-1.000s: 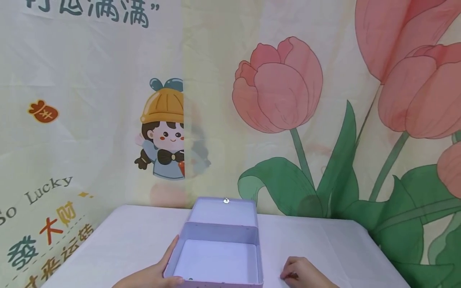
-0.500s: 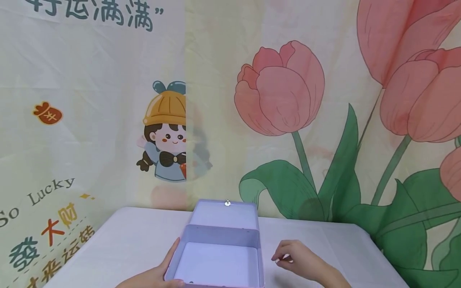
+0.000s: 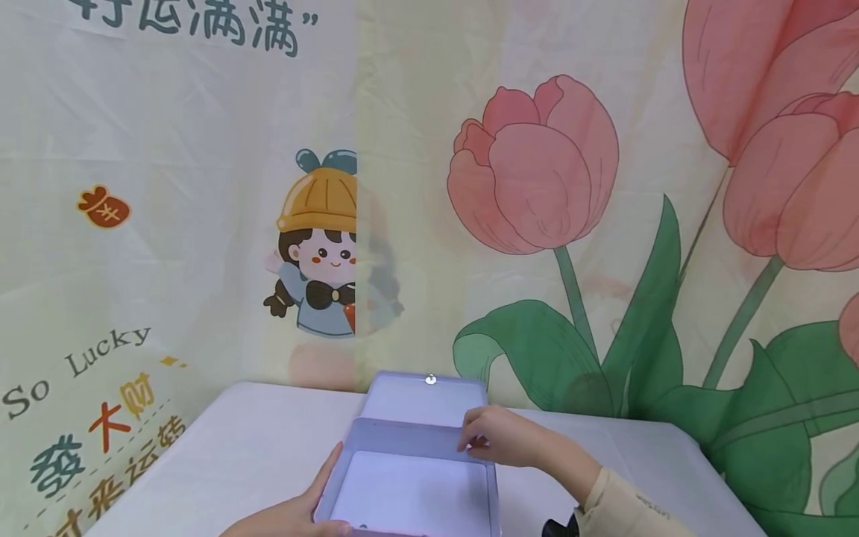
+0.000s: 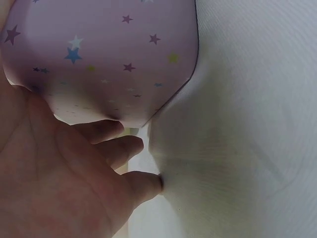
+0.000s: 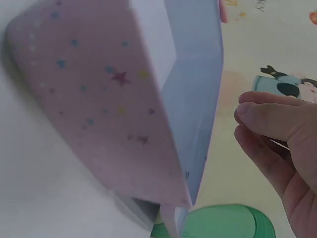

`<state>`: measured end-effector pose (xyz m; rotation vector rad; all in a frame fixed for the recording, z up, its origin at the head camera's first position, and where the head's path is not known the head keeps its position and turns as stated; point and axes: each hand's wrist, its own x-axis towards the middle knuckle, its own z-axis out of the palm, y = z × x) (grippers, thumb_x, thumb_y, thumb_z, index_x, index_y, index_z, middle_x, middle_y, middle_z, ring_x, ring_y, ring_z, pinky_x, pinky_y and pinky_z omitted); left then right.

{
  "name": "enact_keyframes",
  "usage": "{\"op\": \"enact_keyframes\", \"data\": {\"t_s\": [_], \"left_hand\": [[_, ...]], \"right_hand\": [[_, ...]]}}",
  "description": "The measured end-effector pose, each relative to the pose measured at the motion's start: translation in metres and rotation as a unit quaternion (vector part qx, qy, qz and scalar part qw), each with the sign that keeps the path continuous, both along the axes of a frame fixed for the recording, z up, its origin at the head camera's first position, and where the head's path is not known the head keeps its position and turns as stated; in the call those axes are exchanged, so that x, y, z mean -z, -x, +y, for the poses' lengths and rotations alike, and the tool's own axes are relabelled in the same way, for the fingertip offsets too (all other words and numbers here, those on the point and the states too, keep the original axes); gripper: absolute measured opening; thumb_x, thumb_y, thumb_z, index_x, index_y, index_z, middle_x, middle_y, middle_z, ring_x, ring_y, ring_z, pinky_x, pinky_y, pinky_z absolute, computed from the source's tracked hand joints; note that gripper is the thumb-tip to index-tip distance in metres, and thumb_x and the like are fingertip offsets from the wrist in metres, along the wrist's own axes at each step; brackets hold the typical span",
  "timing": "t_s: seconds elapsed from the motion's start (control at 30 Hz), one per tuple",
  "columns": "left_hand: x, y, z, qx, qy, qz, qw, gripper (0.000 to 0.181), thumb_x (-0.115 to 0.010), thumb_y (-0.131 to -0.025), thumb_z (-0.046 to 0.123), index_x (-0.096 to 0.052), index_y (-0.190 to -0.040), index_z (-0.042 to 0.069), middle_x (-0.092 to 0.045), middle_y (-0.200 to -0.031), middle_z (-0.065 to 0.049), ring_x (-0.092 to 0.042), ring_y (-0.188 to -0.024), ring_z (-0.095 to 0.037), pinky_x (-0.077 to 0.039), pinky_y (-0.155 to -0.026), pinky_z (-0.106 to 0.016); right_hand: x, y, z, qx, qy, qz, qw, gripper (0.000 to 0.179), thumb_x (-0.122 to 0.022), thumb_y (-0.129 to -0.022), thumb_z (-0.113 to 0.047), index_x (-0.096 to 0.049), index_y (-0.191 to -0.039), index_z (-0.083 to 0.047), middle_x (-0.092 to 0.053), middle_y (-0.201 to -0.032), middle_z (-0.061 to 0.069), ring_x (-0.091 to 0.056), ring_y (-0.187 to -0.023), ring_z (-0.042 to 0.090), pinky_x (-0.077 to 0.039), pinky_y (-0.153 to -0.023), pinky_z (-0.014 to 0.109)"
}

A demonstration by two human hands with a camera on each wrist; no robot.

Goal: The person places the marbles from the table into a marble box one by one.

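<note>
A pink star-printed hinged box [image 3: 403, 488] stands on the white-covered table, its lavender inside facing up. Its lid [image 3: 423, 399] is swung back, with a small silver clasp [image 3: 431, 379] at the top edge. My left hand [image 3: 302, 507] grips the box's near left corner, thumb over the front rim and a finger along the left side. In the left wrist view the palm [image 4: 59, 168] lies by the printed wall. My right hand [image 3: 499, 438] hovers over the box's back right corner, fingers loosely bent, nothing visible in them. The right wrist view shows these fingers [image 5: 267, 119] apart from the wall.
The white tablecloth [image 3: 268, 425] surrounds the box. Right behind the table hangs a printed cloth backdrop [image 3: 416, 186] with tulips and a cartoon figure. A black object [image 3: 560, 528] sits by my right sleeve [image 3: 624, 507].
My right hand has risen from the table right of the box and moved left and away from me, over the back right corner. The left hand keeps its grip; the head view shifts slightly.
</note>
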<state>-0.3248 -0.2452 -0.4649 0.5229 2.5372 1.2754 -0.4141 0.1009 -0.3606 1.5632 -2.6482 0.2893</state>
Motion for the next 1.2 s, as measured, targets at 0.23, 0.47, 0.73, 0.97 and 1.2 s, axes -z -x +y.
{"op": "enact_keyframes", "data": {"t_s": [0.23, 0.47, 0.73, 0.97, 1.2], "left_hand": [[0.009, 0.003, -0.005, 0.035, 0.001, 0.091, 0.9952, 0.105, -0.064, -0.090, 0.035, 0.019, -0.149, 0.007, 0.004, -0.155, -0.030, -0.020, -0.132, 0.001, -0.029, -0.099, -0.011], [0.008, 0.001, -0.003, 0.030, -0.022, 0.069, 0.9969, 0.107, -0.065, -0.089, 0.034, 0.021, -0.150, 0.014, 0.011, -0.157, -0.024, -0.006, -0.129, 0.013, -0.017, -0.101, -0.006], [0.005, 0.000, -0.004, 0.019, -0.016, 0.048, 0.9985, 0.108, -0.065, -0.089, 0.036, 0.022, -0.150, 0.017, 0.010, -0.157, -0.022, -0.011, -0.135, -0.001, -0.019, -0.100, -0.006], [0.015, 0.009, -0.005, 0.068, -0.067, 0.081, 0.9922, 0.106, -0.064, -0.091, 0.026, 0.023, -0.148, 0.008, 0.014, -0.151, -0.034, -0.011, -0.129, 0.012, -0.021, -0.098, -0.006], [0.024, 0.015, -0.006, 0.129, -0.132, 0.128, 0.9746, 0.104, -0.064, -0.090, 0.013, 0.024, -0.141, -0.007, 0.018, -0.143, -0.044, -0.001, -0.114, 0.031, -0.018, -0.099, -0.006]], "right_hand": [[0.004, 0.020, -0.041, -0.056, -0.055, 0.030, 0.9965, 0.012, -0.070, -0.084, -0.006, -0.076, -0.091, -0.015, -0.066, -0.086, -0.006, -0.058, -0.078, -0.005, -0.044, -0.072, 0.004], [0.016, 0.032, -0.061, -0.064, -0.080, 0.024, 0.9944, 0.012, -0.070, -0.084, -0.007, -0.075, -0.093, -0.014, -0.068, -0.087, -0.006, -0.056, -0.078, -0.005, -0.043, -0.072, 0.004], [0.032, 0.038, -0.076, -0.046, -0.098, -0.040, 0.9933, 0.008, -0.070, -0.085, -0.010, -0.074, -0.090, -0.015, -0.066, -0.080, -0.015, -0.055, -0.075, -0.007, -0.045, -0.071, 0.006], [0.048, 0.040, -0.082, -0.043, -0.114, -0.038, 0.9918, 0.010, -0.072, -0.083, -0.010, -0.075, -0.087, -0.018, -0.067, -0.079, -0.015, -0.056, -0.073, -0.009, -0.045, -0.069, 0.005], [0.055, 0.039, -0.089, -0.037, -0.143, -0.044, 0.9881, 0.006, -0.072, -0.084, -0.016, -0.075, -0.086, -0.021, -0.066, -0.078, -0.018, -0.055, -0.072, -0.010, -0.045, -0.068, 0.006]]}}
